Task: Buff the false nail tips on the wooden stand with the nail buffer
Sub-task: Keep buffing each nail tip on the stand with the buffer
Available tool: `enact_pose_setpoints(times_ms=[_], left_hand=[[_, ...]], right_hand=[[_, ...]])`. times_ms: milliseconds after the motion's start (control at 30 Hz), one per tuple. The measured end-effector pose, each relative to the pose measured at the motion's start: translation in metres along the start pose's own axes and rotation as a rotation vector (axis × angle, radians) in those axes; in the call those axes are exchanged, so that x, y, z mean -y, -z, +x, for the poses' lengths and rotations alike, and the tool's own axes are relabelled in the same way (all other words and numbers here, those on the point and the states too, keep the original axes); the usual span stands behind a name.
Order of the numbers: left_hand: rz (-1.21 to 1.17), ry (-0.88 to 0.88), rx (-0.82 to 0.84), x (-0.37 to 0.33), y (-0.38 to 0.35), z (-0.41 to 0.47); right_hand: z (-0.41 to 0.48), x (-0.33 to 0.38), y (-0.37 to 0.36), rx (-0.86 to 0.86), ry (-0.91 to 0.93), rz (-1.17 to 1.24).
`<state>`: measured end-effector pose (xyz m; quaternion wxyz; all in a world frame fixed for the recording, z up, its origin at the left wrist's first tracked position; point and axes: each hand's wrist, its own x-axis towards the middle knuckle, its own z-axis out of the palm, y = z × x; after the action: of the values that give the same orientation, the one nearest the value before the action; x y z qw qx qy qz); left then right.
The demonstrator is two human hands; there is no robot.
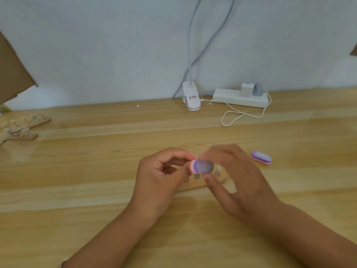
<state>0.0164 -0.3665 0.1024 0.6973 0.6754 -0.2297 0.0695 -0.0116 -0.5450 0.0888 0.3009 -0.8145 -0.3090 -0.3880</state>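
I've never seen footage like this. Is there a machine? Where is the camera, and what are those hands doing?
No machine: these are a person's two bare hands, filmed by one head-worn camera looking down at a wooden table. The right hand holds a purple and pink nail buffer over a wooden stand with small metal holders. The left hand curls its fingers at the buffer's end; what, if anything, they pinch is blurred. A second buffer lies to the right, more stands far left, a clip lamp and power strip behind.
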Motion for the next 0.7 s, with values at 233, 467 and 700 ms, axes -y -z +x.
enact_pose_setpoints(times_ms=[233,467,700], left_hand=[[-0.010,0.080,-0.028,0.002,0.004,0.004],[-0.019,0.113,0.057,-0.004,0.000,0.000],[-0.066,0.190,0.022,-0.006,0.000,0.001]], right_hand=[[0.007,-0.018,0.006,0.010,-0.152,-0.080],[0.001,-0.016,0.003,0.070,0.051,-0.100],[0.002,-0.014,0.010,-0.049,-0.071,-0.038]])
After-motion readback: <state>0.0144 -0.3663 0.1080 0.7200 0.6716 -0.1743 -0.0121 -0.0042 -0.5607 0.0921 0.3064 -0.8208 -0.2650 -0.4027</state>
